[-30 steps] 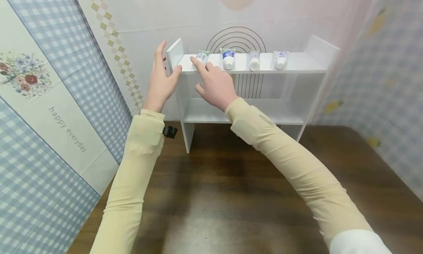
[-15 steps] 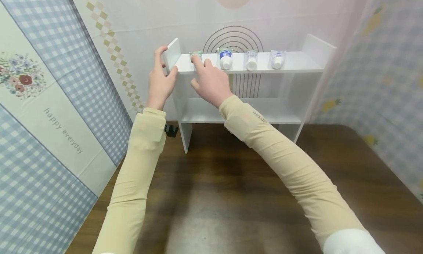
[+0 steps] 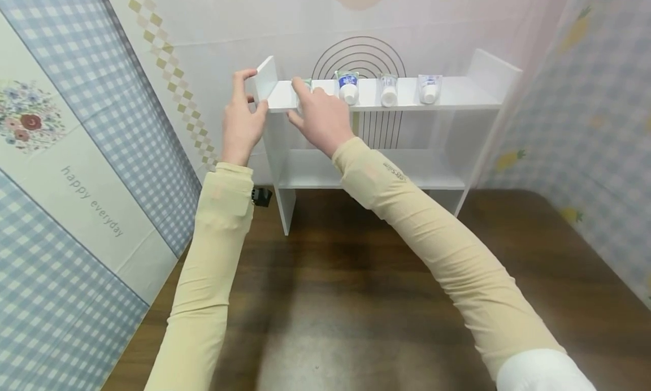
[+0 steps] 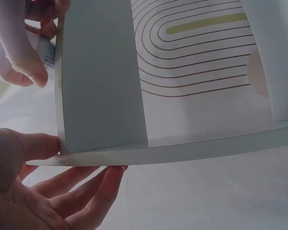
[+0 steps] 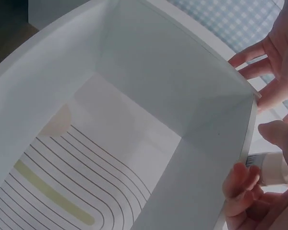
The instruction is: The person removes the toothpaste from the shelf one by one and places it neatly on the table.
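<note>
Head view: three tubes (image 3: 389, 90) line the shelf (image 3: 458, 101) beside the right hand (image 3: 317, 118).

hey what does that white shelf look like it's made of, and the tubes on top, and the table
White shelf: probably painted or laminated board; flat, smooth, matte panels with square edges.
Tubes: likely soft plastic, glossy printed bodies with white screw caps; the right hand grips the leftmost.
Table: dark wood or wood-look laminate; grain streaks, slight sheen.
</note>
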Motion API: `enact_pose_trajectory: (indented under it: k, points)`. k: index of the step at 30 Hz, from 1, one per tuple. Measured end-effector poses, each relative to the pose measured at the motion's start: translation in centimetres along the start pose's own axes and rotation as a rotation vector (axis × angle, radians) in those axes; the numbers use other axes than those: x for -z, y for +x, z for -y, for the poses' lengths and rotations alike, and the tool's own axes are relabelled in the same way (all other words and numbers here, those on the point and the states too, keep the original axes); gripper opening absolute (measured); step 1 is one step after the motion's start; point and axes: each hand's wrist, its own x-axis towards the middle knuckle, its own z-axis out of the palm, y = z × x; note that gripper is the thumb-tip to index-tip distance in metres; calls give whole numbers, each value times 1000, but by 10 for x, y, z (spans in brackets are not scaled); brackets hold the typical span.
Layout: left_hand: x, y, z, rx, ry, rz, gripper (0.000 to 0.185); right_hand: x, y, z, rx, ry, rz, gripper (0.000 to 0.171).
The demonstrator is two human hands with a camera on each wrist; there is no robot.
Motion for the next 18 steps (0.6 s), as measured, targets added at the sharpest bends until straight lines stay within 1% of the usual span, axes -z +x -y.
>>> enact_pose_trajectory:
  k: [6, 10, 14, 18]
  points:
    - [-2, 0, 0, -1, 27, -14, 53, -5, -6, -3, 14, -16, -88, 47]
    - [-7, 0, -2, 5, 29, -7, 52, -9, -13, -8, 26, -26, -146, 43]
    - [-8, 0, -2, 4, 28, -8, 52, -12, -23, -10, 61, -45, -201, 36]
    - [-4, 0, 0, 9, 41, -24, 52, -13, -34, -5, 115, -51, -247, 32]
